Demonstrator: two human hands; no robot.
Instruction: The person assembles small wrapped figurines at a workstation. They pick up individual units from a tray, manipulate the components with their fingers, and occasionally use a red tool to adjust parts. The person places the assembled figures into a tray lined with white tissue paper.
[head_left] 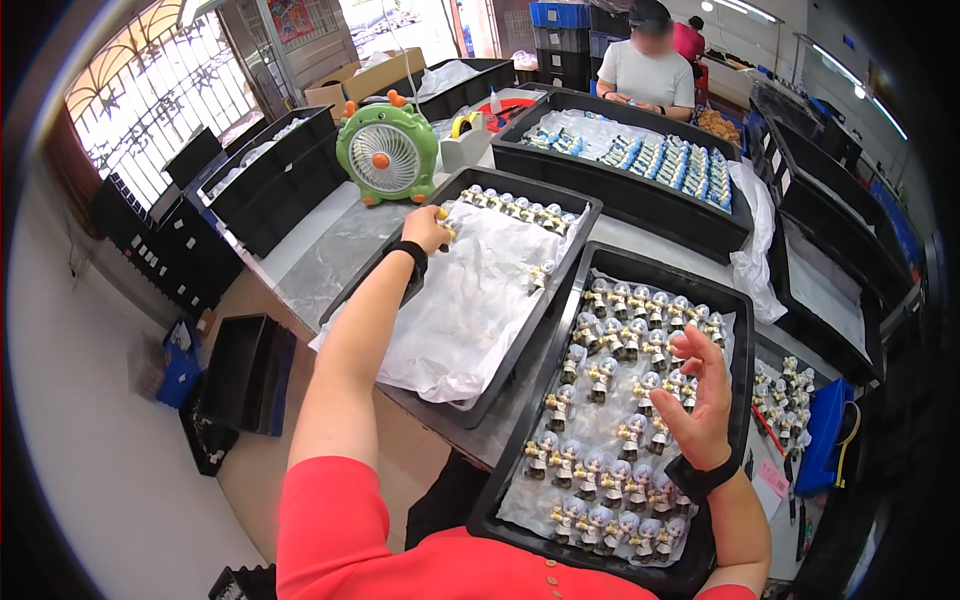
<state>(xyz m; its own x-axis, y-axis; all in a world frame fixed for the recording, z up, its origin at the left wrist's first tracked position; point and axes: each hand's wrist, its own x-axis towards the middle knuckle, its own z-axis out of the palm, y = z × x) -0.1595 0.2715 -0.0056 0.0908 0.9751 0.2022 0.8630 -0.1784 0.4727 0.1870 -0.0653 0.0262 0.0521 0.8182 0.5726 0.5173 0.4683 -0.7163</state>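
Left hand is out at the far-left corner of the middle tray, fingers closed round a small figure, at the end of the row of figures along that tray's far edge. Right hand hovers open, fingers spread and holding nothing, over the near tray by its right edge, above the packed figurines. A green fan stands on the bench beyond.
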